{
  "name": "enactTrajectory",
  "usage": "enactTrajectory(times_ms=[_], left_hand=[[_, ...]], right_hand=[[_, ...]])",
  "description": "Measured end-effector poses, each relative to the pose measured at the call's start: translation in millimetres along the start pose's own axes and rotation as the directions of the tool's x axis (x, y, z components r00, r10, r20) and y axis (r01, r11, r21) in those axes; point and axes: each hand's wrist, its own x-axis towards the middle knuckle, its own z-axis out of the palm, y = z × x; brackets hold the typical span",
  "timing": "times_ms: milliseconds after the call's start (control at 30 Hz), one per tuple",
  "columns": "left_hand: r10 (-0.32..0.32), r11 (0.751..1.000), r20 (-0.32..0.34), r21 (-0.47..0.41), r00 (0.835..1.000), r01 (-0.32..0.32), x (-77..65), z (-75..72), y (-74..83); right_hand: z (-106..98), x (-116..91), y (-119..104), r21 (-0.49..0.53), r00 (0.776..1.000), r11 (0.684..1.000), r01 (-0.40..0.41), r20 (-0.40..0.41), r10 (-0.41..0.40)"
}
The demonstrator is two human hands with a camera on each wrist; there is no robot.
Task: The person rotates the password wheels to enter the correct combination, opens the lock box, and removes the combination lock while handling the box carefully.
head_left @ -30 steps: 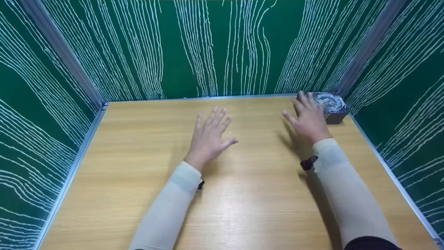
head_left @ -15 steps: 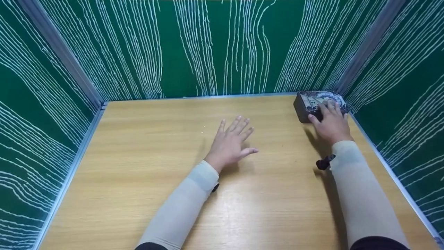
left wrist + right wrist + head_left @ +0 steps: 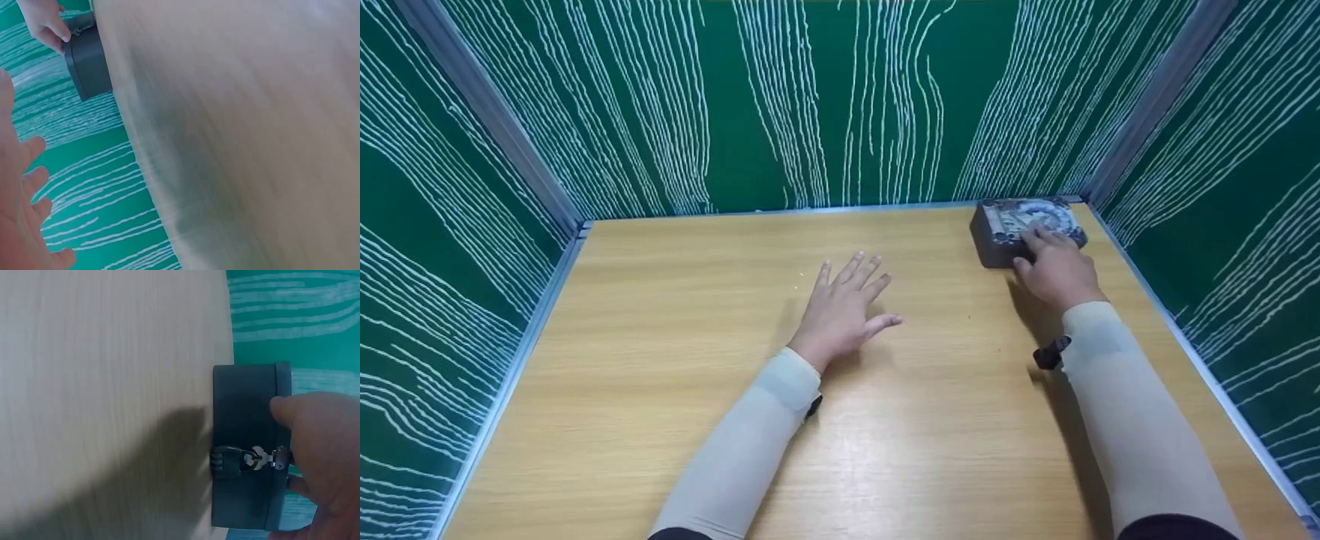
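A dark box with a patterned lid stands at the far right of the table. My right hand holds it by the front edge of the lid, the thumb against the front and the fingers over the top. In the right wrist view a small combination padlock hangs from the clasp on the box's dark front. My left hand, fingers spread, is over the middle of the table and touches no object. The left wrist view shows its fingers at the left edge, apart from the box.
The wooden table is bordered by green walls with wavy white lines. Grey corner posts rise at the back left and back right. The box is near the back wall and the right table edge.
My right hand first moved rightward onto the lid, then came back left, and the box slid left with it. My left hand shifted right, then slightly back left, fingers still spread.
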Motion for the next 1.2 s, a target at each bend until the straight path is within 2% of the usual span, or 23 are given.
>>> enactTrajectory(times_ms=[233,400,633,800,933,1200], left_hand=[[-0.054,0.997,0.014,-0.046,0.998,0.054,-2.5,-5.9,-16.1],[-0.092,0.991,0.019,-0.099,0.996,0.094,-2.5,-9.7,-25.7],[-0.113,0.987,0.002,-0.117,0.994,0.113,-5.3,-14.5,-37.6],[-0.125,0.985,-0.022,-0.124,0.992,0.122,-9.3,-15.1,-47.5],[-0.138,0.982,-0.025,-0.136,0.99,0.133,-15.0,-15.2,-54.8],[-0.157,0.981,-0.023,-0.12,0.987,0.153,-28.7,-21.1,-63.4]], right_hand=[[6.2,-4.0,-50.2,-0.028,0.992,0.992,0.126,-0.006,-0.126],[22.7,-5.1,-89.2,-0.046,0.965,0.966,0.255,-0.056,-0.258],[42.5,-13.4,-147.0,-0.075,0.908,0.911,0.405,-0.085,-0.41],[54.7,-19.3,-179.8,-0.114,0.837,0.841,0.528,-0.099,-0.539],[61.8,-27.8,-198.5,-0.122,0.795,0.797,0.591,-0.079,-0.602],[69.0,-45.4,-218.9,-0.136,0.735,0.731,0.668,-0.033,-0.677]])
